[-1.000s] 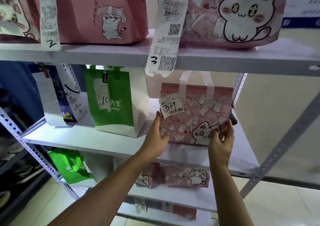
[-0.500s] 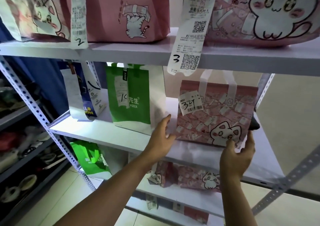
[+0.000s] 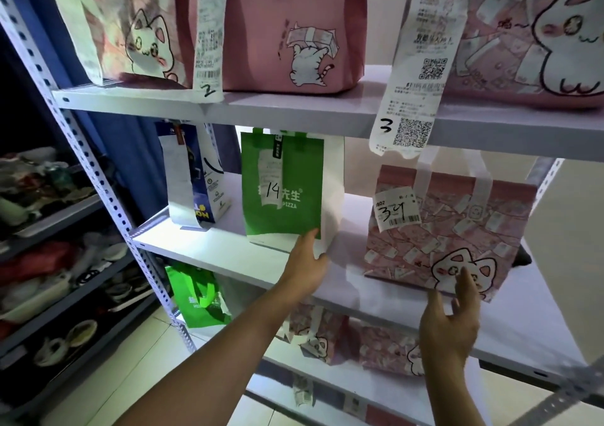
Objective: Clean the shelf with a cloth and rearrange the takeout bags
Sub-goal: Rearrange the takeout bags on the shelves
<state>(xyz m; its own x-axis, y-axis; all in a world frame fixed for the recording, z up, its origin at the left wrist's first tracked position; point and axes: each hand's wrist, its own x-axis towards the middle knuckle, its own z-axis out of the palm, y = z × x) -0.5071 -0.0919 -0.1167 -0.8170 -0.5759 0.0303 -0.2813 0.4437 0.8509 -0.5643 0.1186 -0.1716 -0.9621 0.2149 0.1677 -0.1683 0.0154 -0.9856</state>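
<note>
Reaching across the middle shelf, the left hand had its straight fingers against the lower right corner of the green pizza bag, touching rather than gripping it; the right hand hovered loose and spread in front of the pink cat bag, one fingertip over its lower front edge, holding nothing as far as I could see; that pink bag stood upright near the right end of the shelf, tagged 34, and the green one, marked 14, stood just left of it with a gap between; a blue and white bag sat further left; no cloth was in view anywhere, so I'd guess the wiping part wasn't what was happening, more the rearranging; risks as I saw them: the green bag is tall and narrow, so a shove low on its corner could tip it back or spin it; the pink bag sat close to the shelf's front edge, so a careless nudge might slide it off; the long receipt dangling from the upper shelf could snag too
</note>
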